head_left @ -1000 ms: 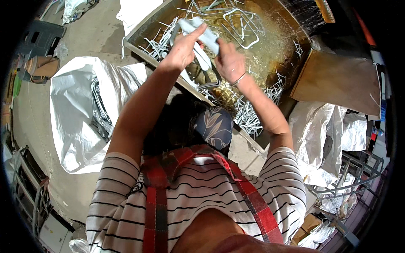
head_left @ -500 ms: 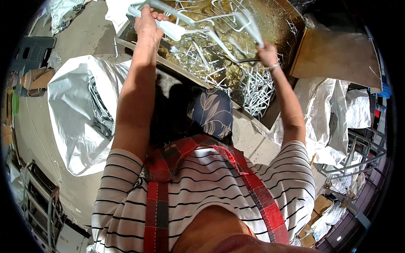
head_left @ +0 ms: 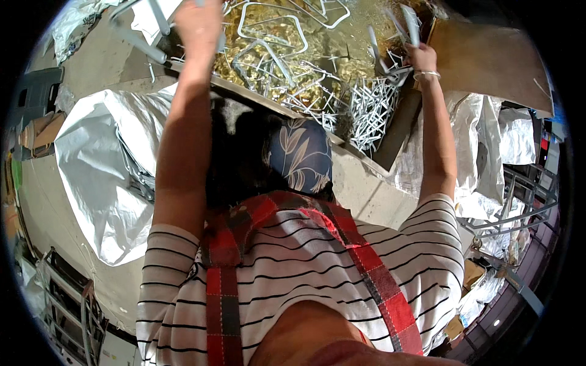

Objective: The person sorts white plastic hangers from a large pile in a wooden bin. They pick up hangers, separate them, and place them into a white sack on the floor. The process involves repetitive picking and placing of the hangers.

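My left hand (head_left: 198,33), smeared by motion at the top left, is closed on a grey bent plastic frame (head_left: 140,46) that sticks out past the bin's edge. At the far right side of the bin, my right hand (head_left: 422,58) is closed on a light grey plastic strip (head_left: 411,24). Below and between my hands is a metal bin (head_left: 247,94) with a brownish, shiny bottom. Looped pale grey frames (head_left: 299,30) lie in it. Thin white offcuts (head_left: 369,116) are heaped in its near right corner.
A large white sack (head_left: 97,189) with grey pieces inside stands on the floor at left. A brown board (head_left: 488,67) leans out at the bin's right, above silvery sheets (head_left: 473,128). Metal racks (head_left: 73,305) stand at lower left. My knee (head_left: 300,155) is close to the bin.
My left hand has moved up and left, swinging the grey frame out over the bin's left edge. My right hand has moved right and up, and the looped frames between the hands now lie apart from them.
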A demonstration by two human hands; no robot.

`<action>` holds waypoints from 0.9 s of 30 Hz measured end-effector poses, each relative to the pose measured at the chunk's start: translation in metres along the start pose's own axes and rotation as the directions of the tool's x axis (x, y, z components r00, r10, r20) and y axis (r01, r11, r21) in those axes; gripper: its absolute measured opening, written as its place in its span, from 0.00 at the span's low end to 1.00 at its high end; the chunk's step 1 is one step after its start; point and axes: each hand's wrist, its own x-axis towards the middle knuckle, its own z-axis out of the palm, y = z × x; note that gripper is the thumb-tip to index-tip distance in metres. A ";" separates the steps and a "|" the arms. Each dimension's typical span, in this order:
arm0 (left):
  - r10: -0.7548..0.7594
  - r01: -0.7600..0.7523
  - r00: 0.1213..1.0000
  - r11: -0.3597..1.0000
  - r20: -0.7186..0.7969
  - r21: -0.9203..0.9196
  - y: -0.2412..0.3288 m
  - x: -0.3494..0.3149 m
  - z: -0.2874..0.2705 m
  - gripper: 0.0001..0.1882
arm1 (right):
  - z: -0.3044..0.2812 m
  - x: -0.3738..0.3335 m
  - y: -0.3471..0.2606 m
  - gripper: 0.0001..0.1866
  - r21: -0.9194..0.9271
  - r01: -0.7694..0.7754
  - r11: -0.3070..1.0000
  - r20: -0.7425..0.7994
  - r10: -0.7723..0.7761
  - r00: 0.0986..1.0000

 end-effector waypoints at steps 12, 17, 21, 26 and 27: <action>-0.083 -0.338 0.552 0.887 0.830 0.313 -0.030 -0.028 0.025 0.18 | 0.098 -0.083 -0.175 0.19 -0.002 0.873 0.487 0.651 -0.662 0.371; -0.103 0.146 0.899 0.987 0.425 -0.069 -0.007 -0.008 0.004 0.11 | 0.159 0.019 -0.042 0.16 -0.095 0.520 0.849 0.303 -0.472 0.828; -0.177 0.321 0.932 0.808 0.315 -0.495 0.001 0.004 -0.011 0.10 | 0.229 0.007 0.084 0.19 -0.478 0.666 0.573 0.701 -0.208 0.682; -0.139 0.157 0.986 0.964 0.093 -0.216 0.009 0.008 -0.020 0.12 | 0.224 -0.009 0.119 0.12 -0.484 0.731 0.481 0.806 -0.080 0.587; -0.111 0.127 0.990 0.971 0.092 -0.203 0.008 0.010 -0.025 0.12 | 0.211 -0.017 0.099 0.12 -0.492 0.723 0.485 0.815 -0.036 0.578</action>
